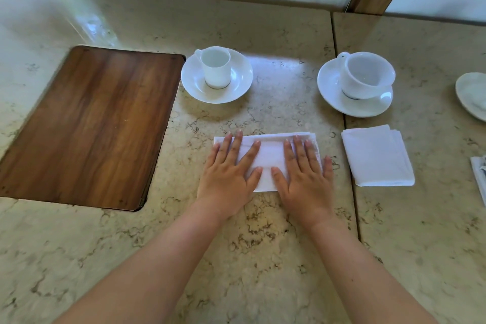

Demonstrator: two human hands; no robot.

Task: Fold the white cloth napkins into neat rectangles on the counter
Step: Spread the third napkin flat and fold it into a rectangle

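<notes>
While your forearms reach in from the near edge, both of your hands lie flat, fingers straight and spread, pressing the napkin [268, 158] down on the marble tabletop [263, 244]: your left hand [228, 173] covers its left half, your right hand [305, 176] its right half, thumbs nearly meeting in the middle. Neither hand grasps anything; the flat palms look meant to set the crease and keep the layers from springing open, judging by the stacked edges showing at the far right corner. The cloth already reads as a rectangle, so this fold seems close to finished. Just to the right, across the seam in the stone, a folded napkin [377, 156] lies apart, likely put aside as done. At the right edge another white cloth [480, 176] is barely in view. To the left sits an inset wooden panel [89, 123]. Farther back stand a tall cup on its saucer [217, 75] and a wider cup on a saucer [359, 84], well clear of your working spot.
</notes>
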